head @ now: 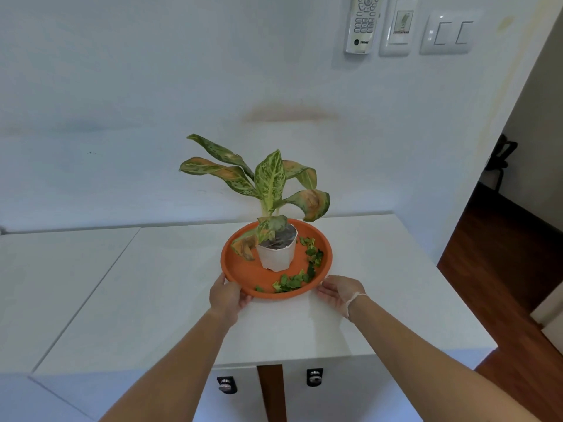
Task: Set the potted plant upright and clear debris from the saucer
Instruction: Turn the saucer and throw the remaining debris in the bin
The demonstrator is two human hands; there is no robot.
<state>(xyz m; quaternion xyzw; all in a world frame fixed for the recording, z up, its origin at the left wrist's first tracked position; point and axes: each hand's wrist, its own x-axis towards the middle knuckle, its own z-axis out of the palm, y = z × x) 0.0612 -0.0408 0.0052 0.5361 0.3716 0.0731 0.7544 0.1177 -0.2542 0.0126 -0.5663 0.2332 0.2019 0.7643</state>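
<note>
A potted plant in a white pot [276, 254] stands upright on an orange saucer [243, 272], its green and brown leaves [269, 178] spreading up and to the left. Green leaf scraps [300, 277] lie in an arc along the saucer's right and near side. My left hand [227, 295] holds the saucer's near-left rim, fingers under the edge. My right hand [339, 290] rests against the near-right rim with its fingers curved around it.
The saucer sits on a white cabinet top [152, 300] against a white wall. The top's right edge [451, 287] drops to a wooden floor. A remote holder [362, 22] and wall switches [447, 32] hang high on the wall.
</note>
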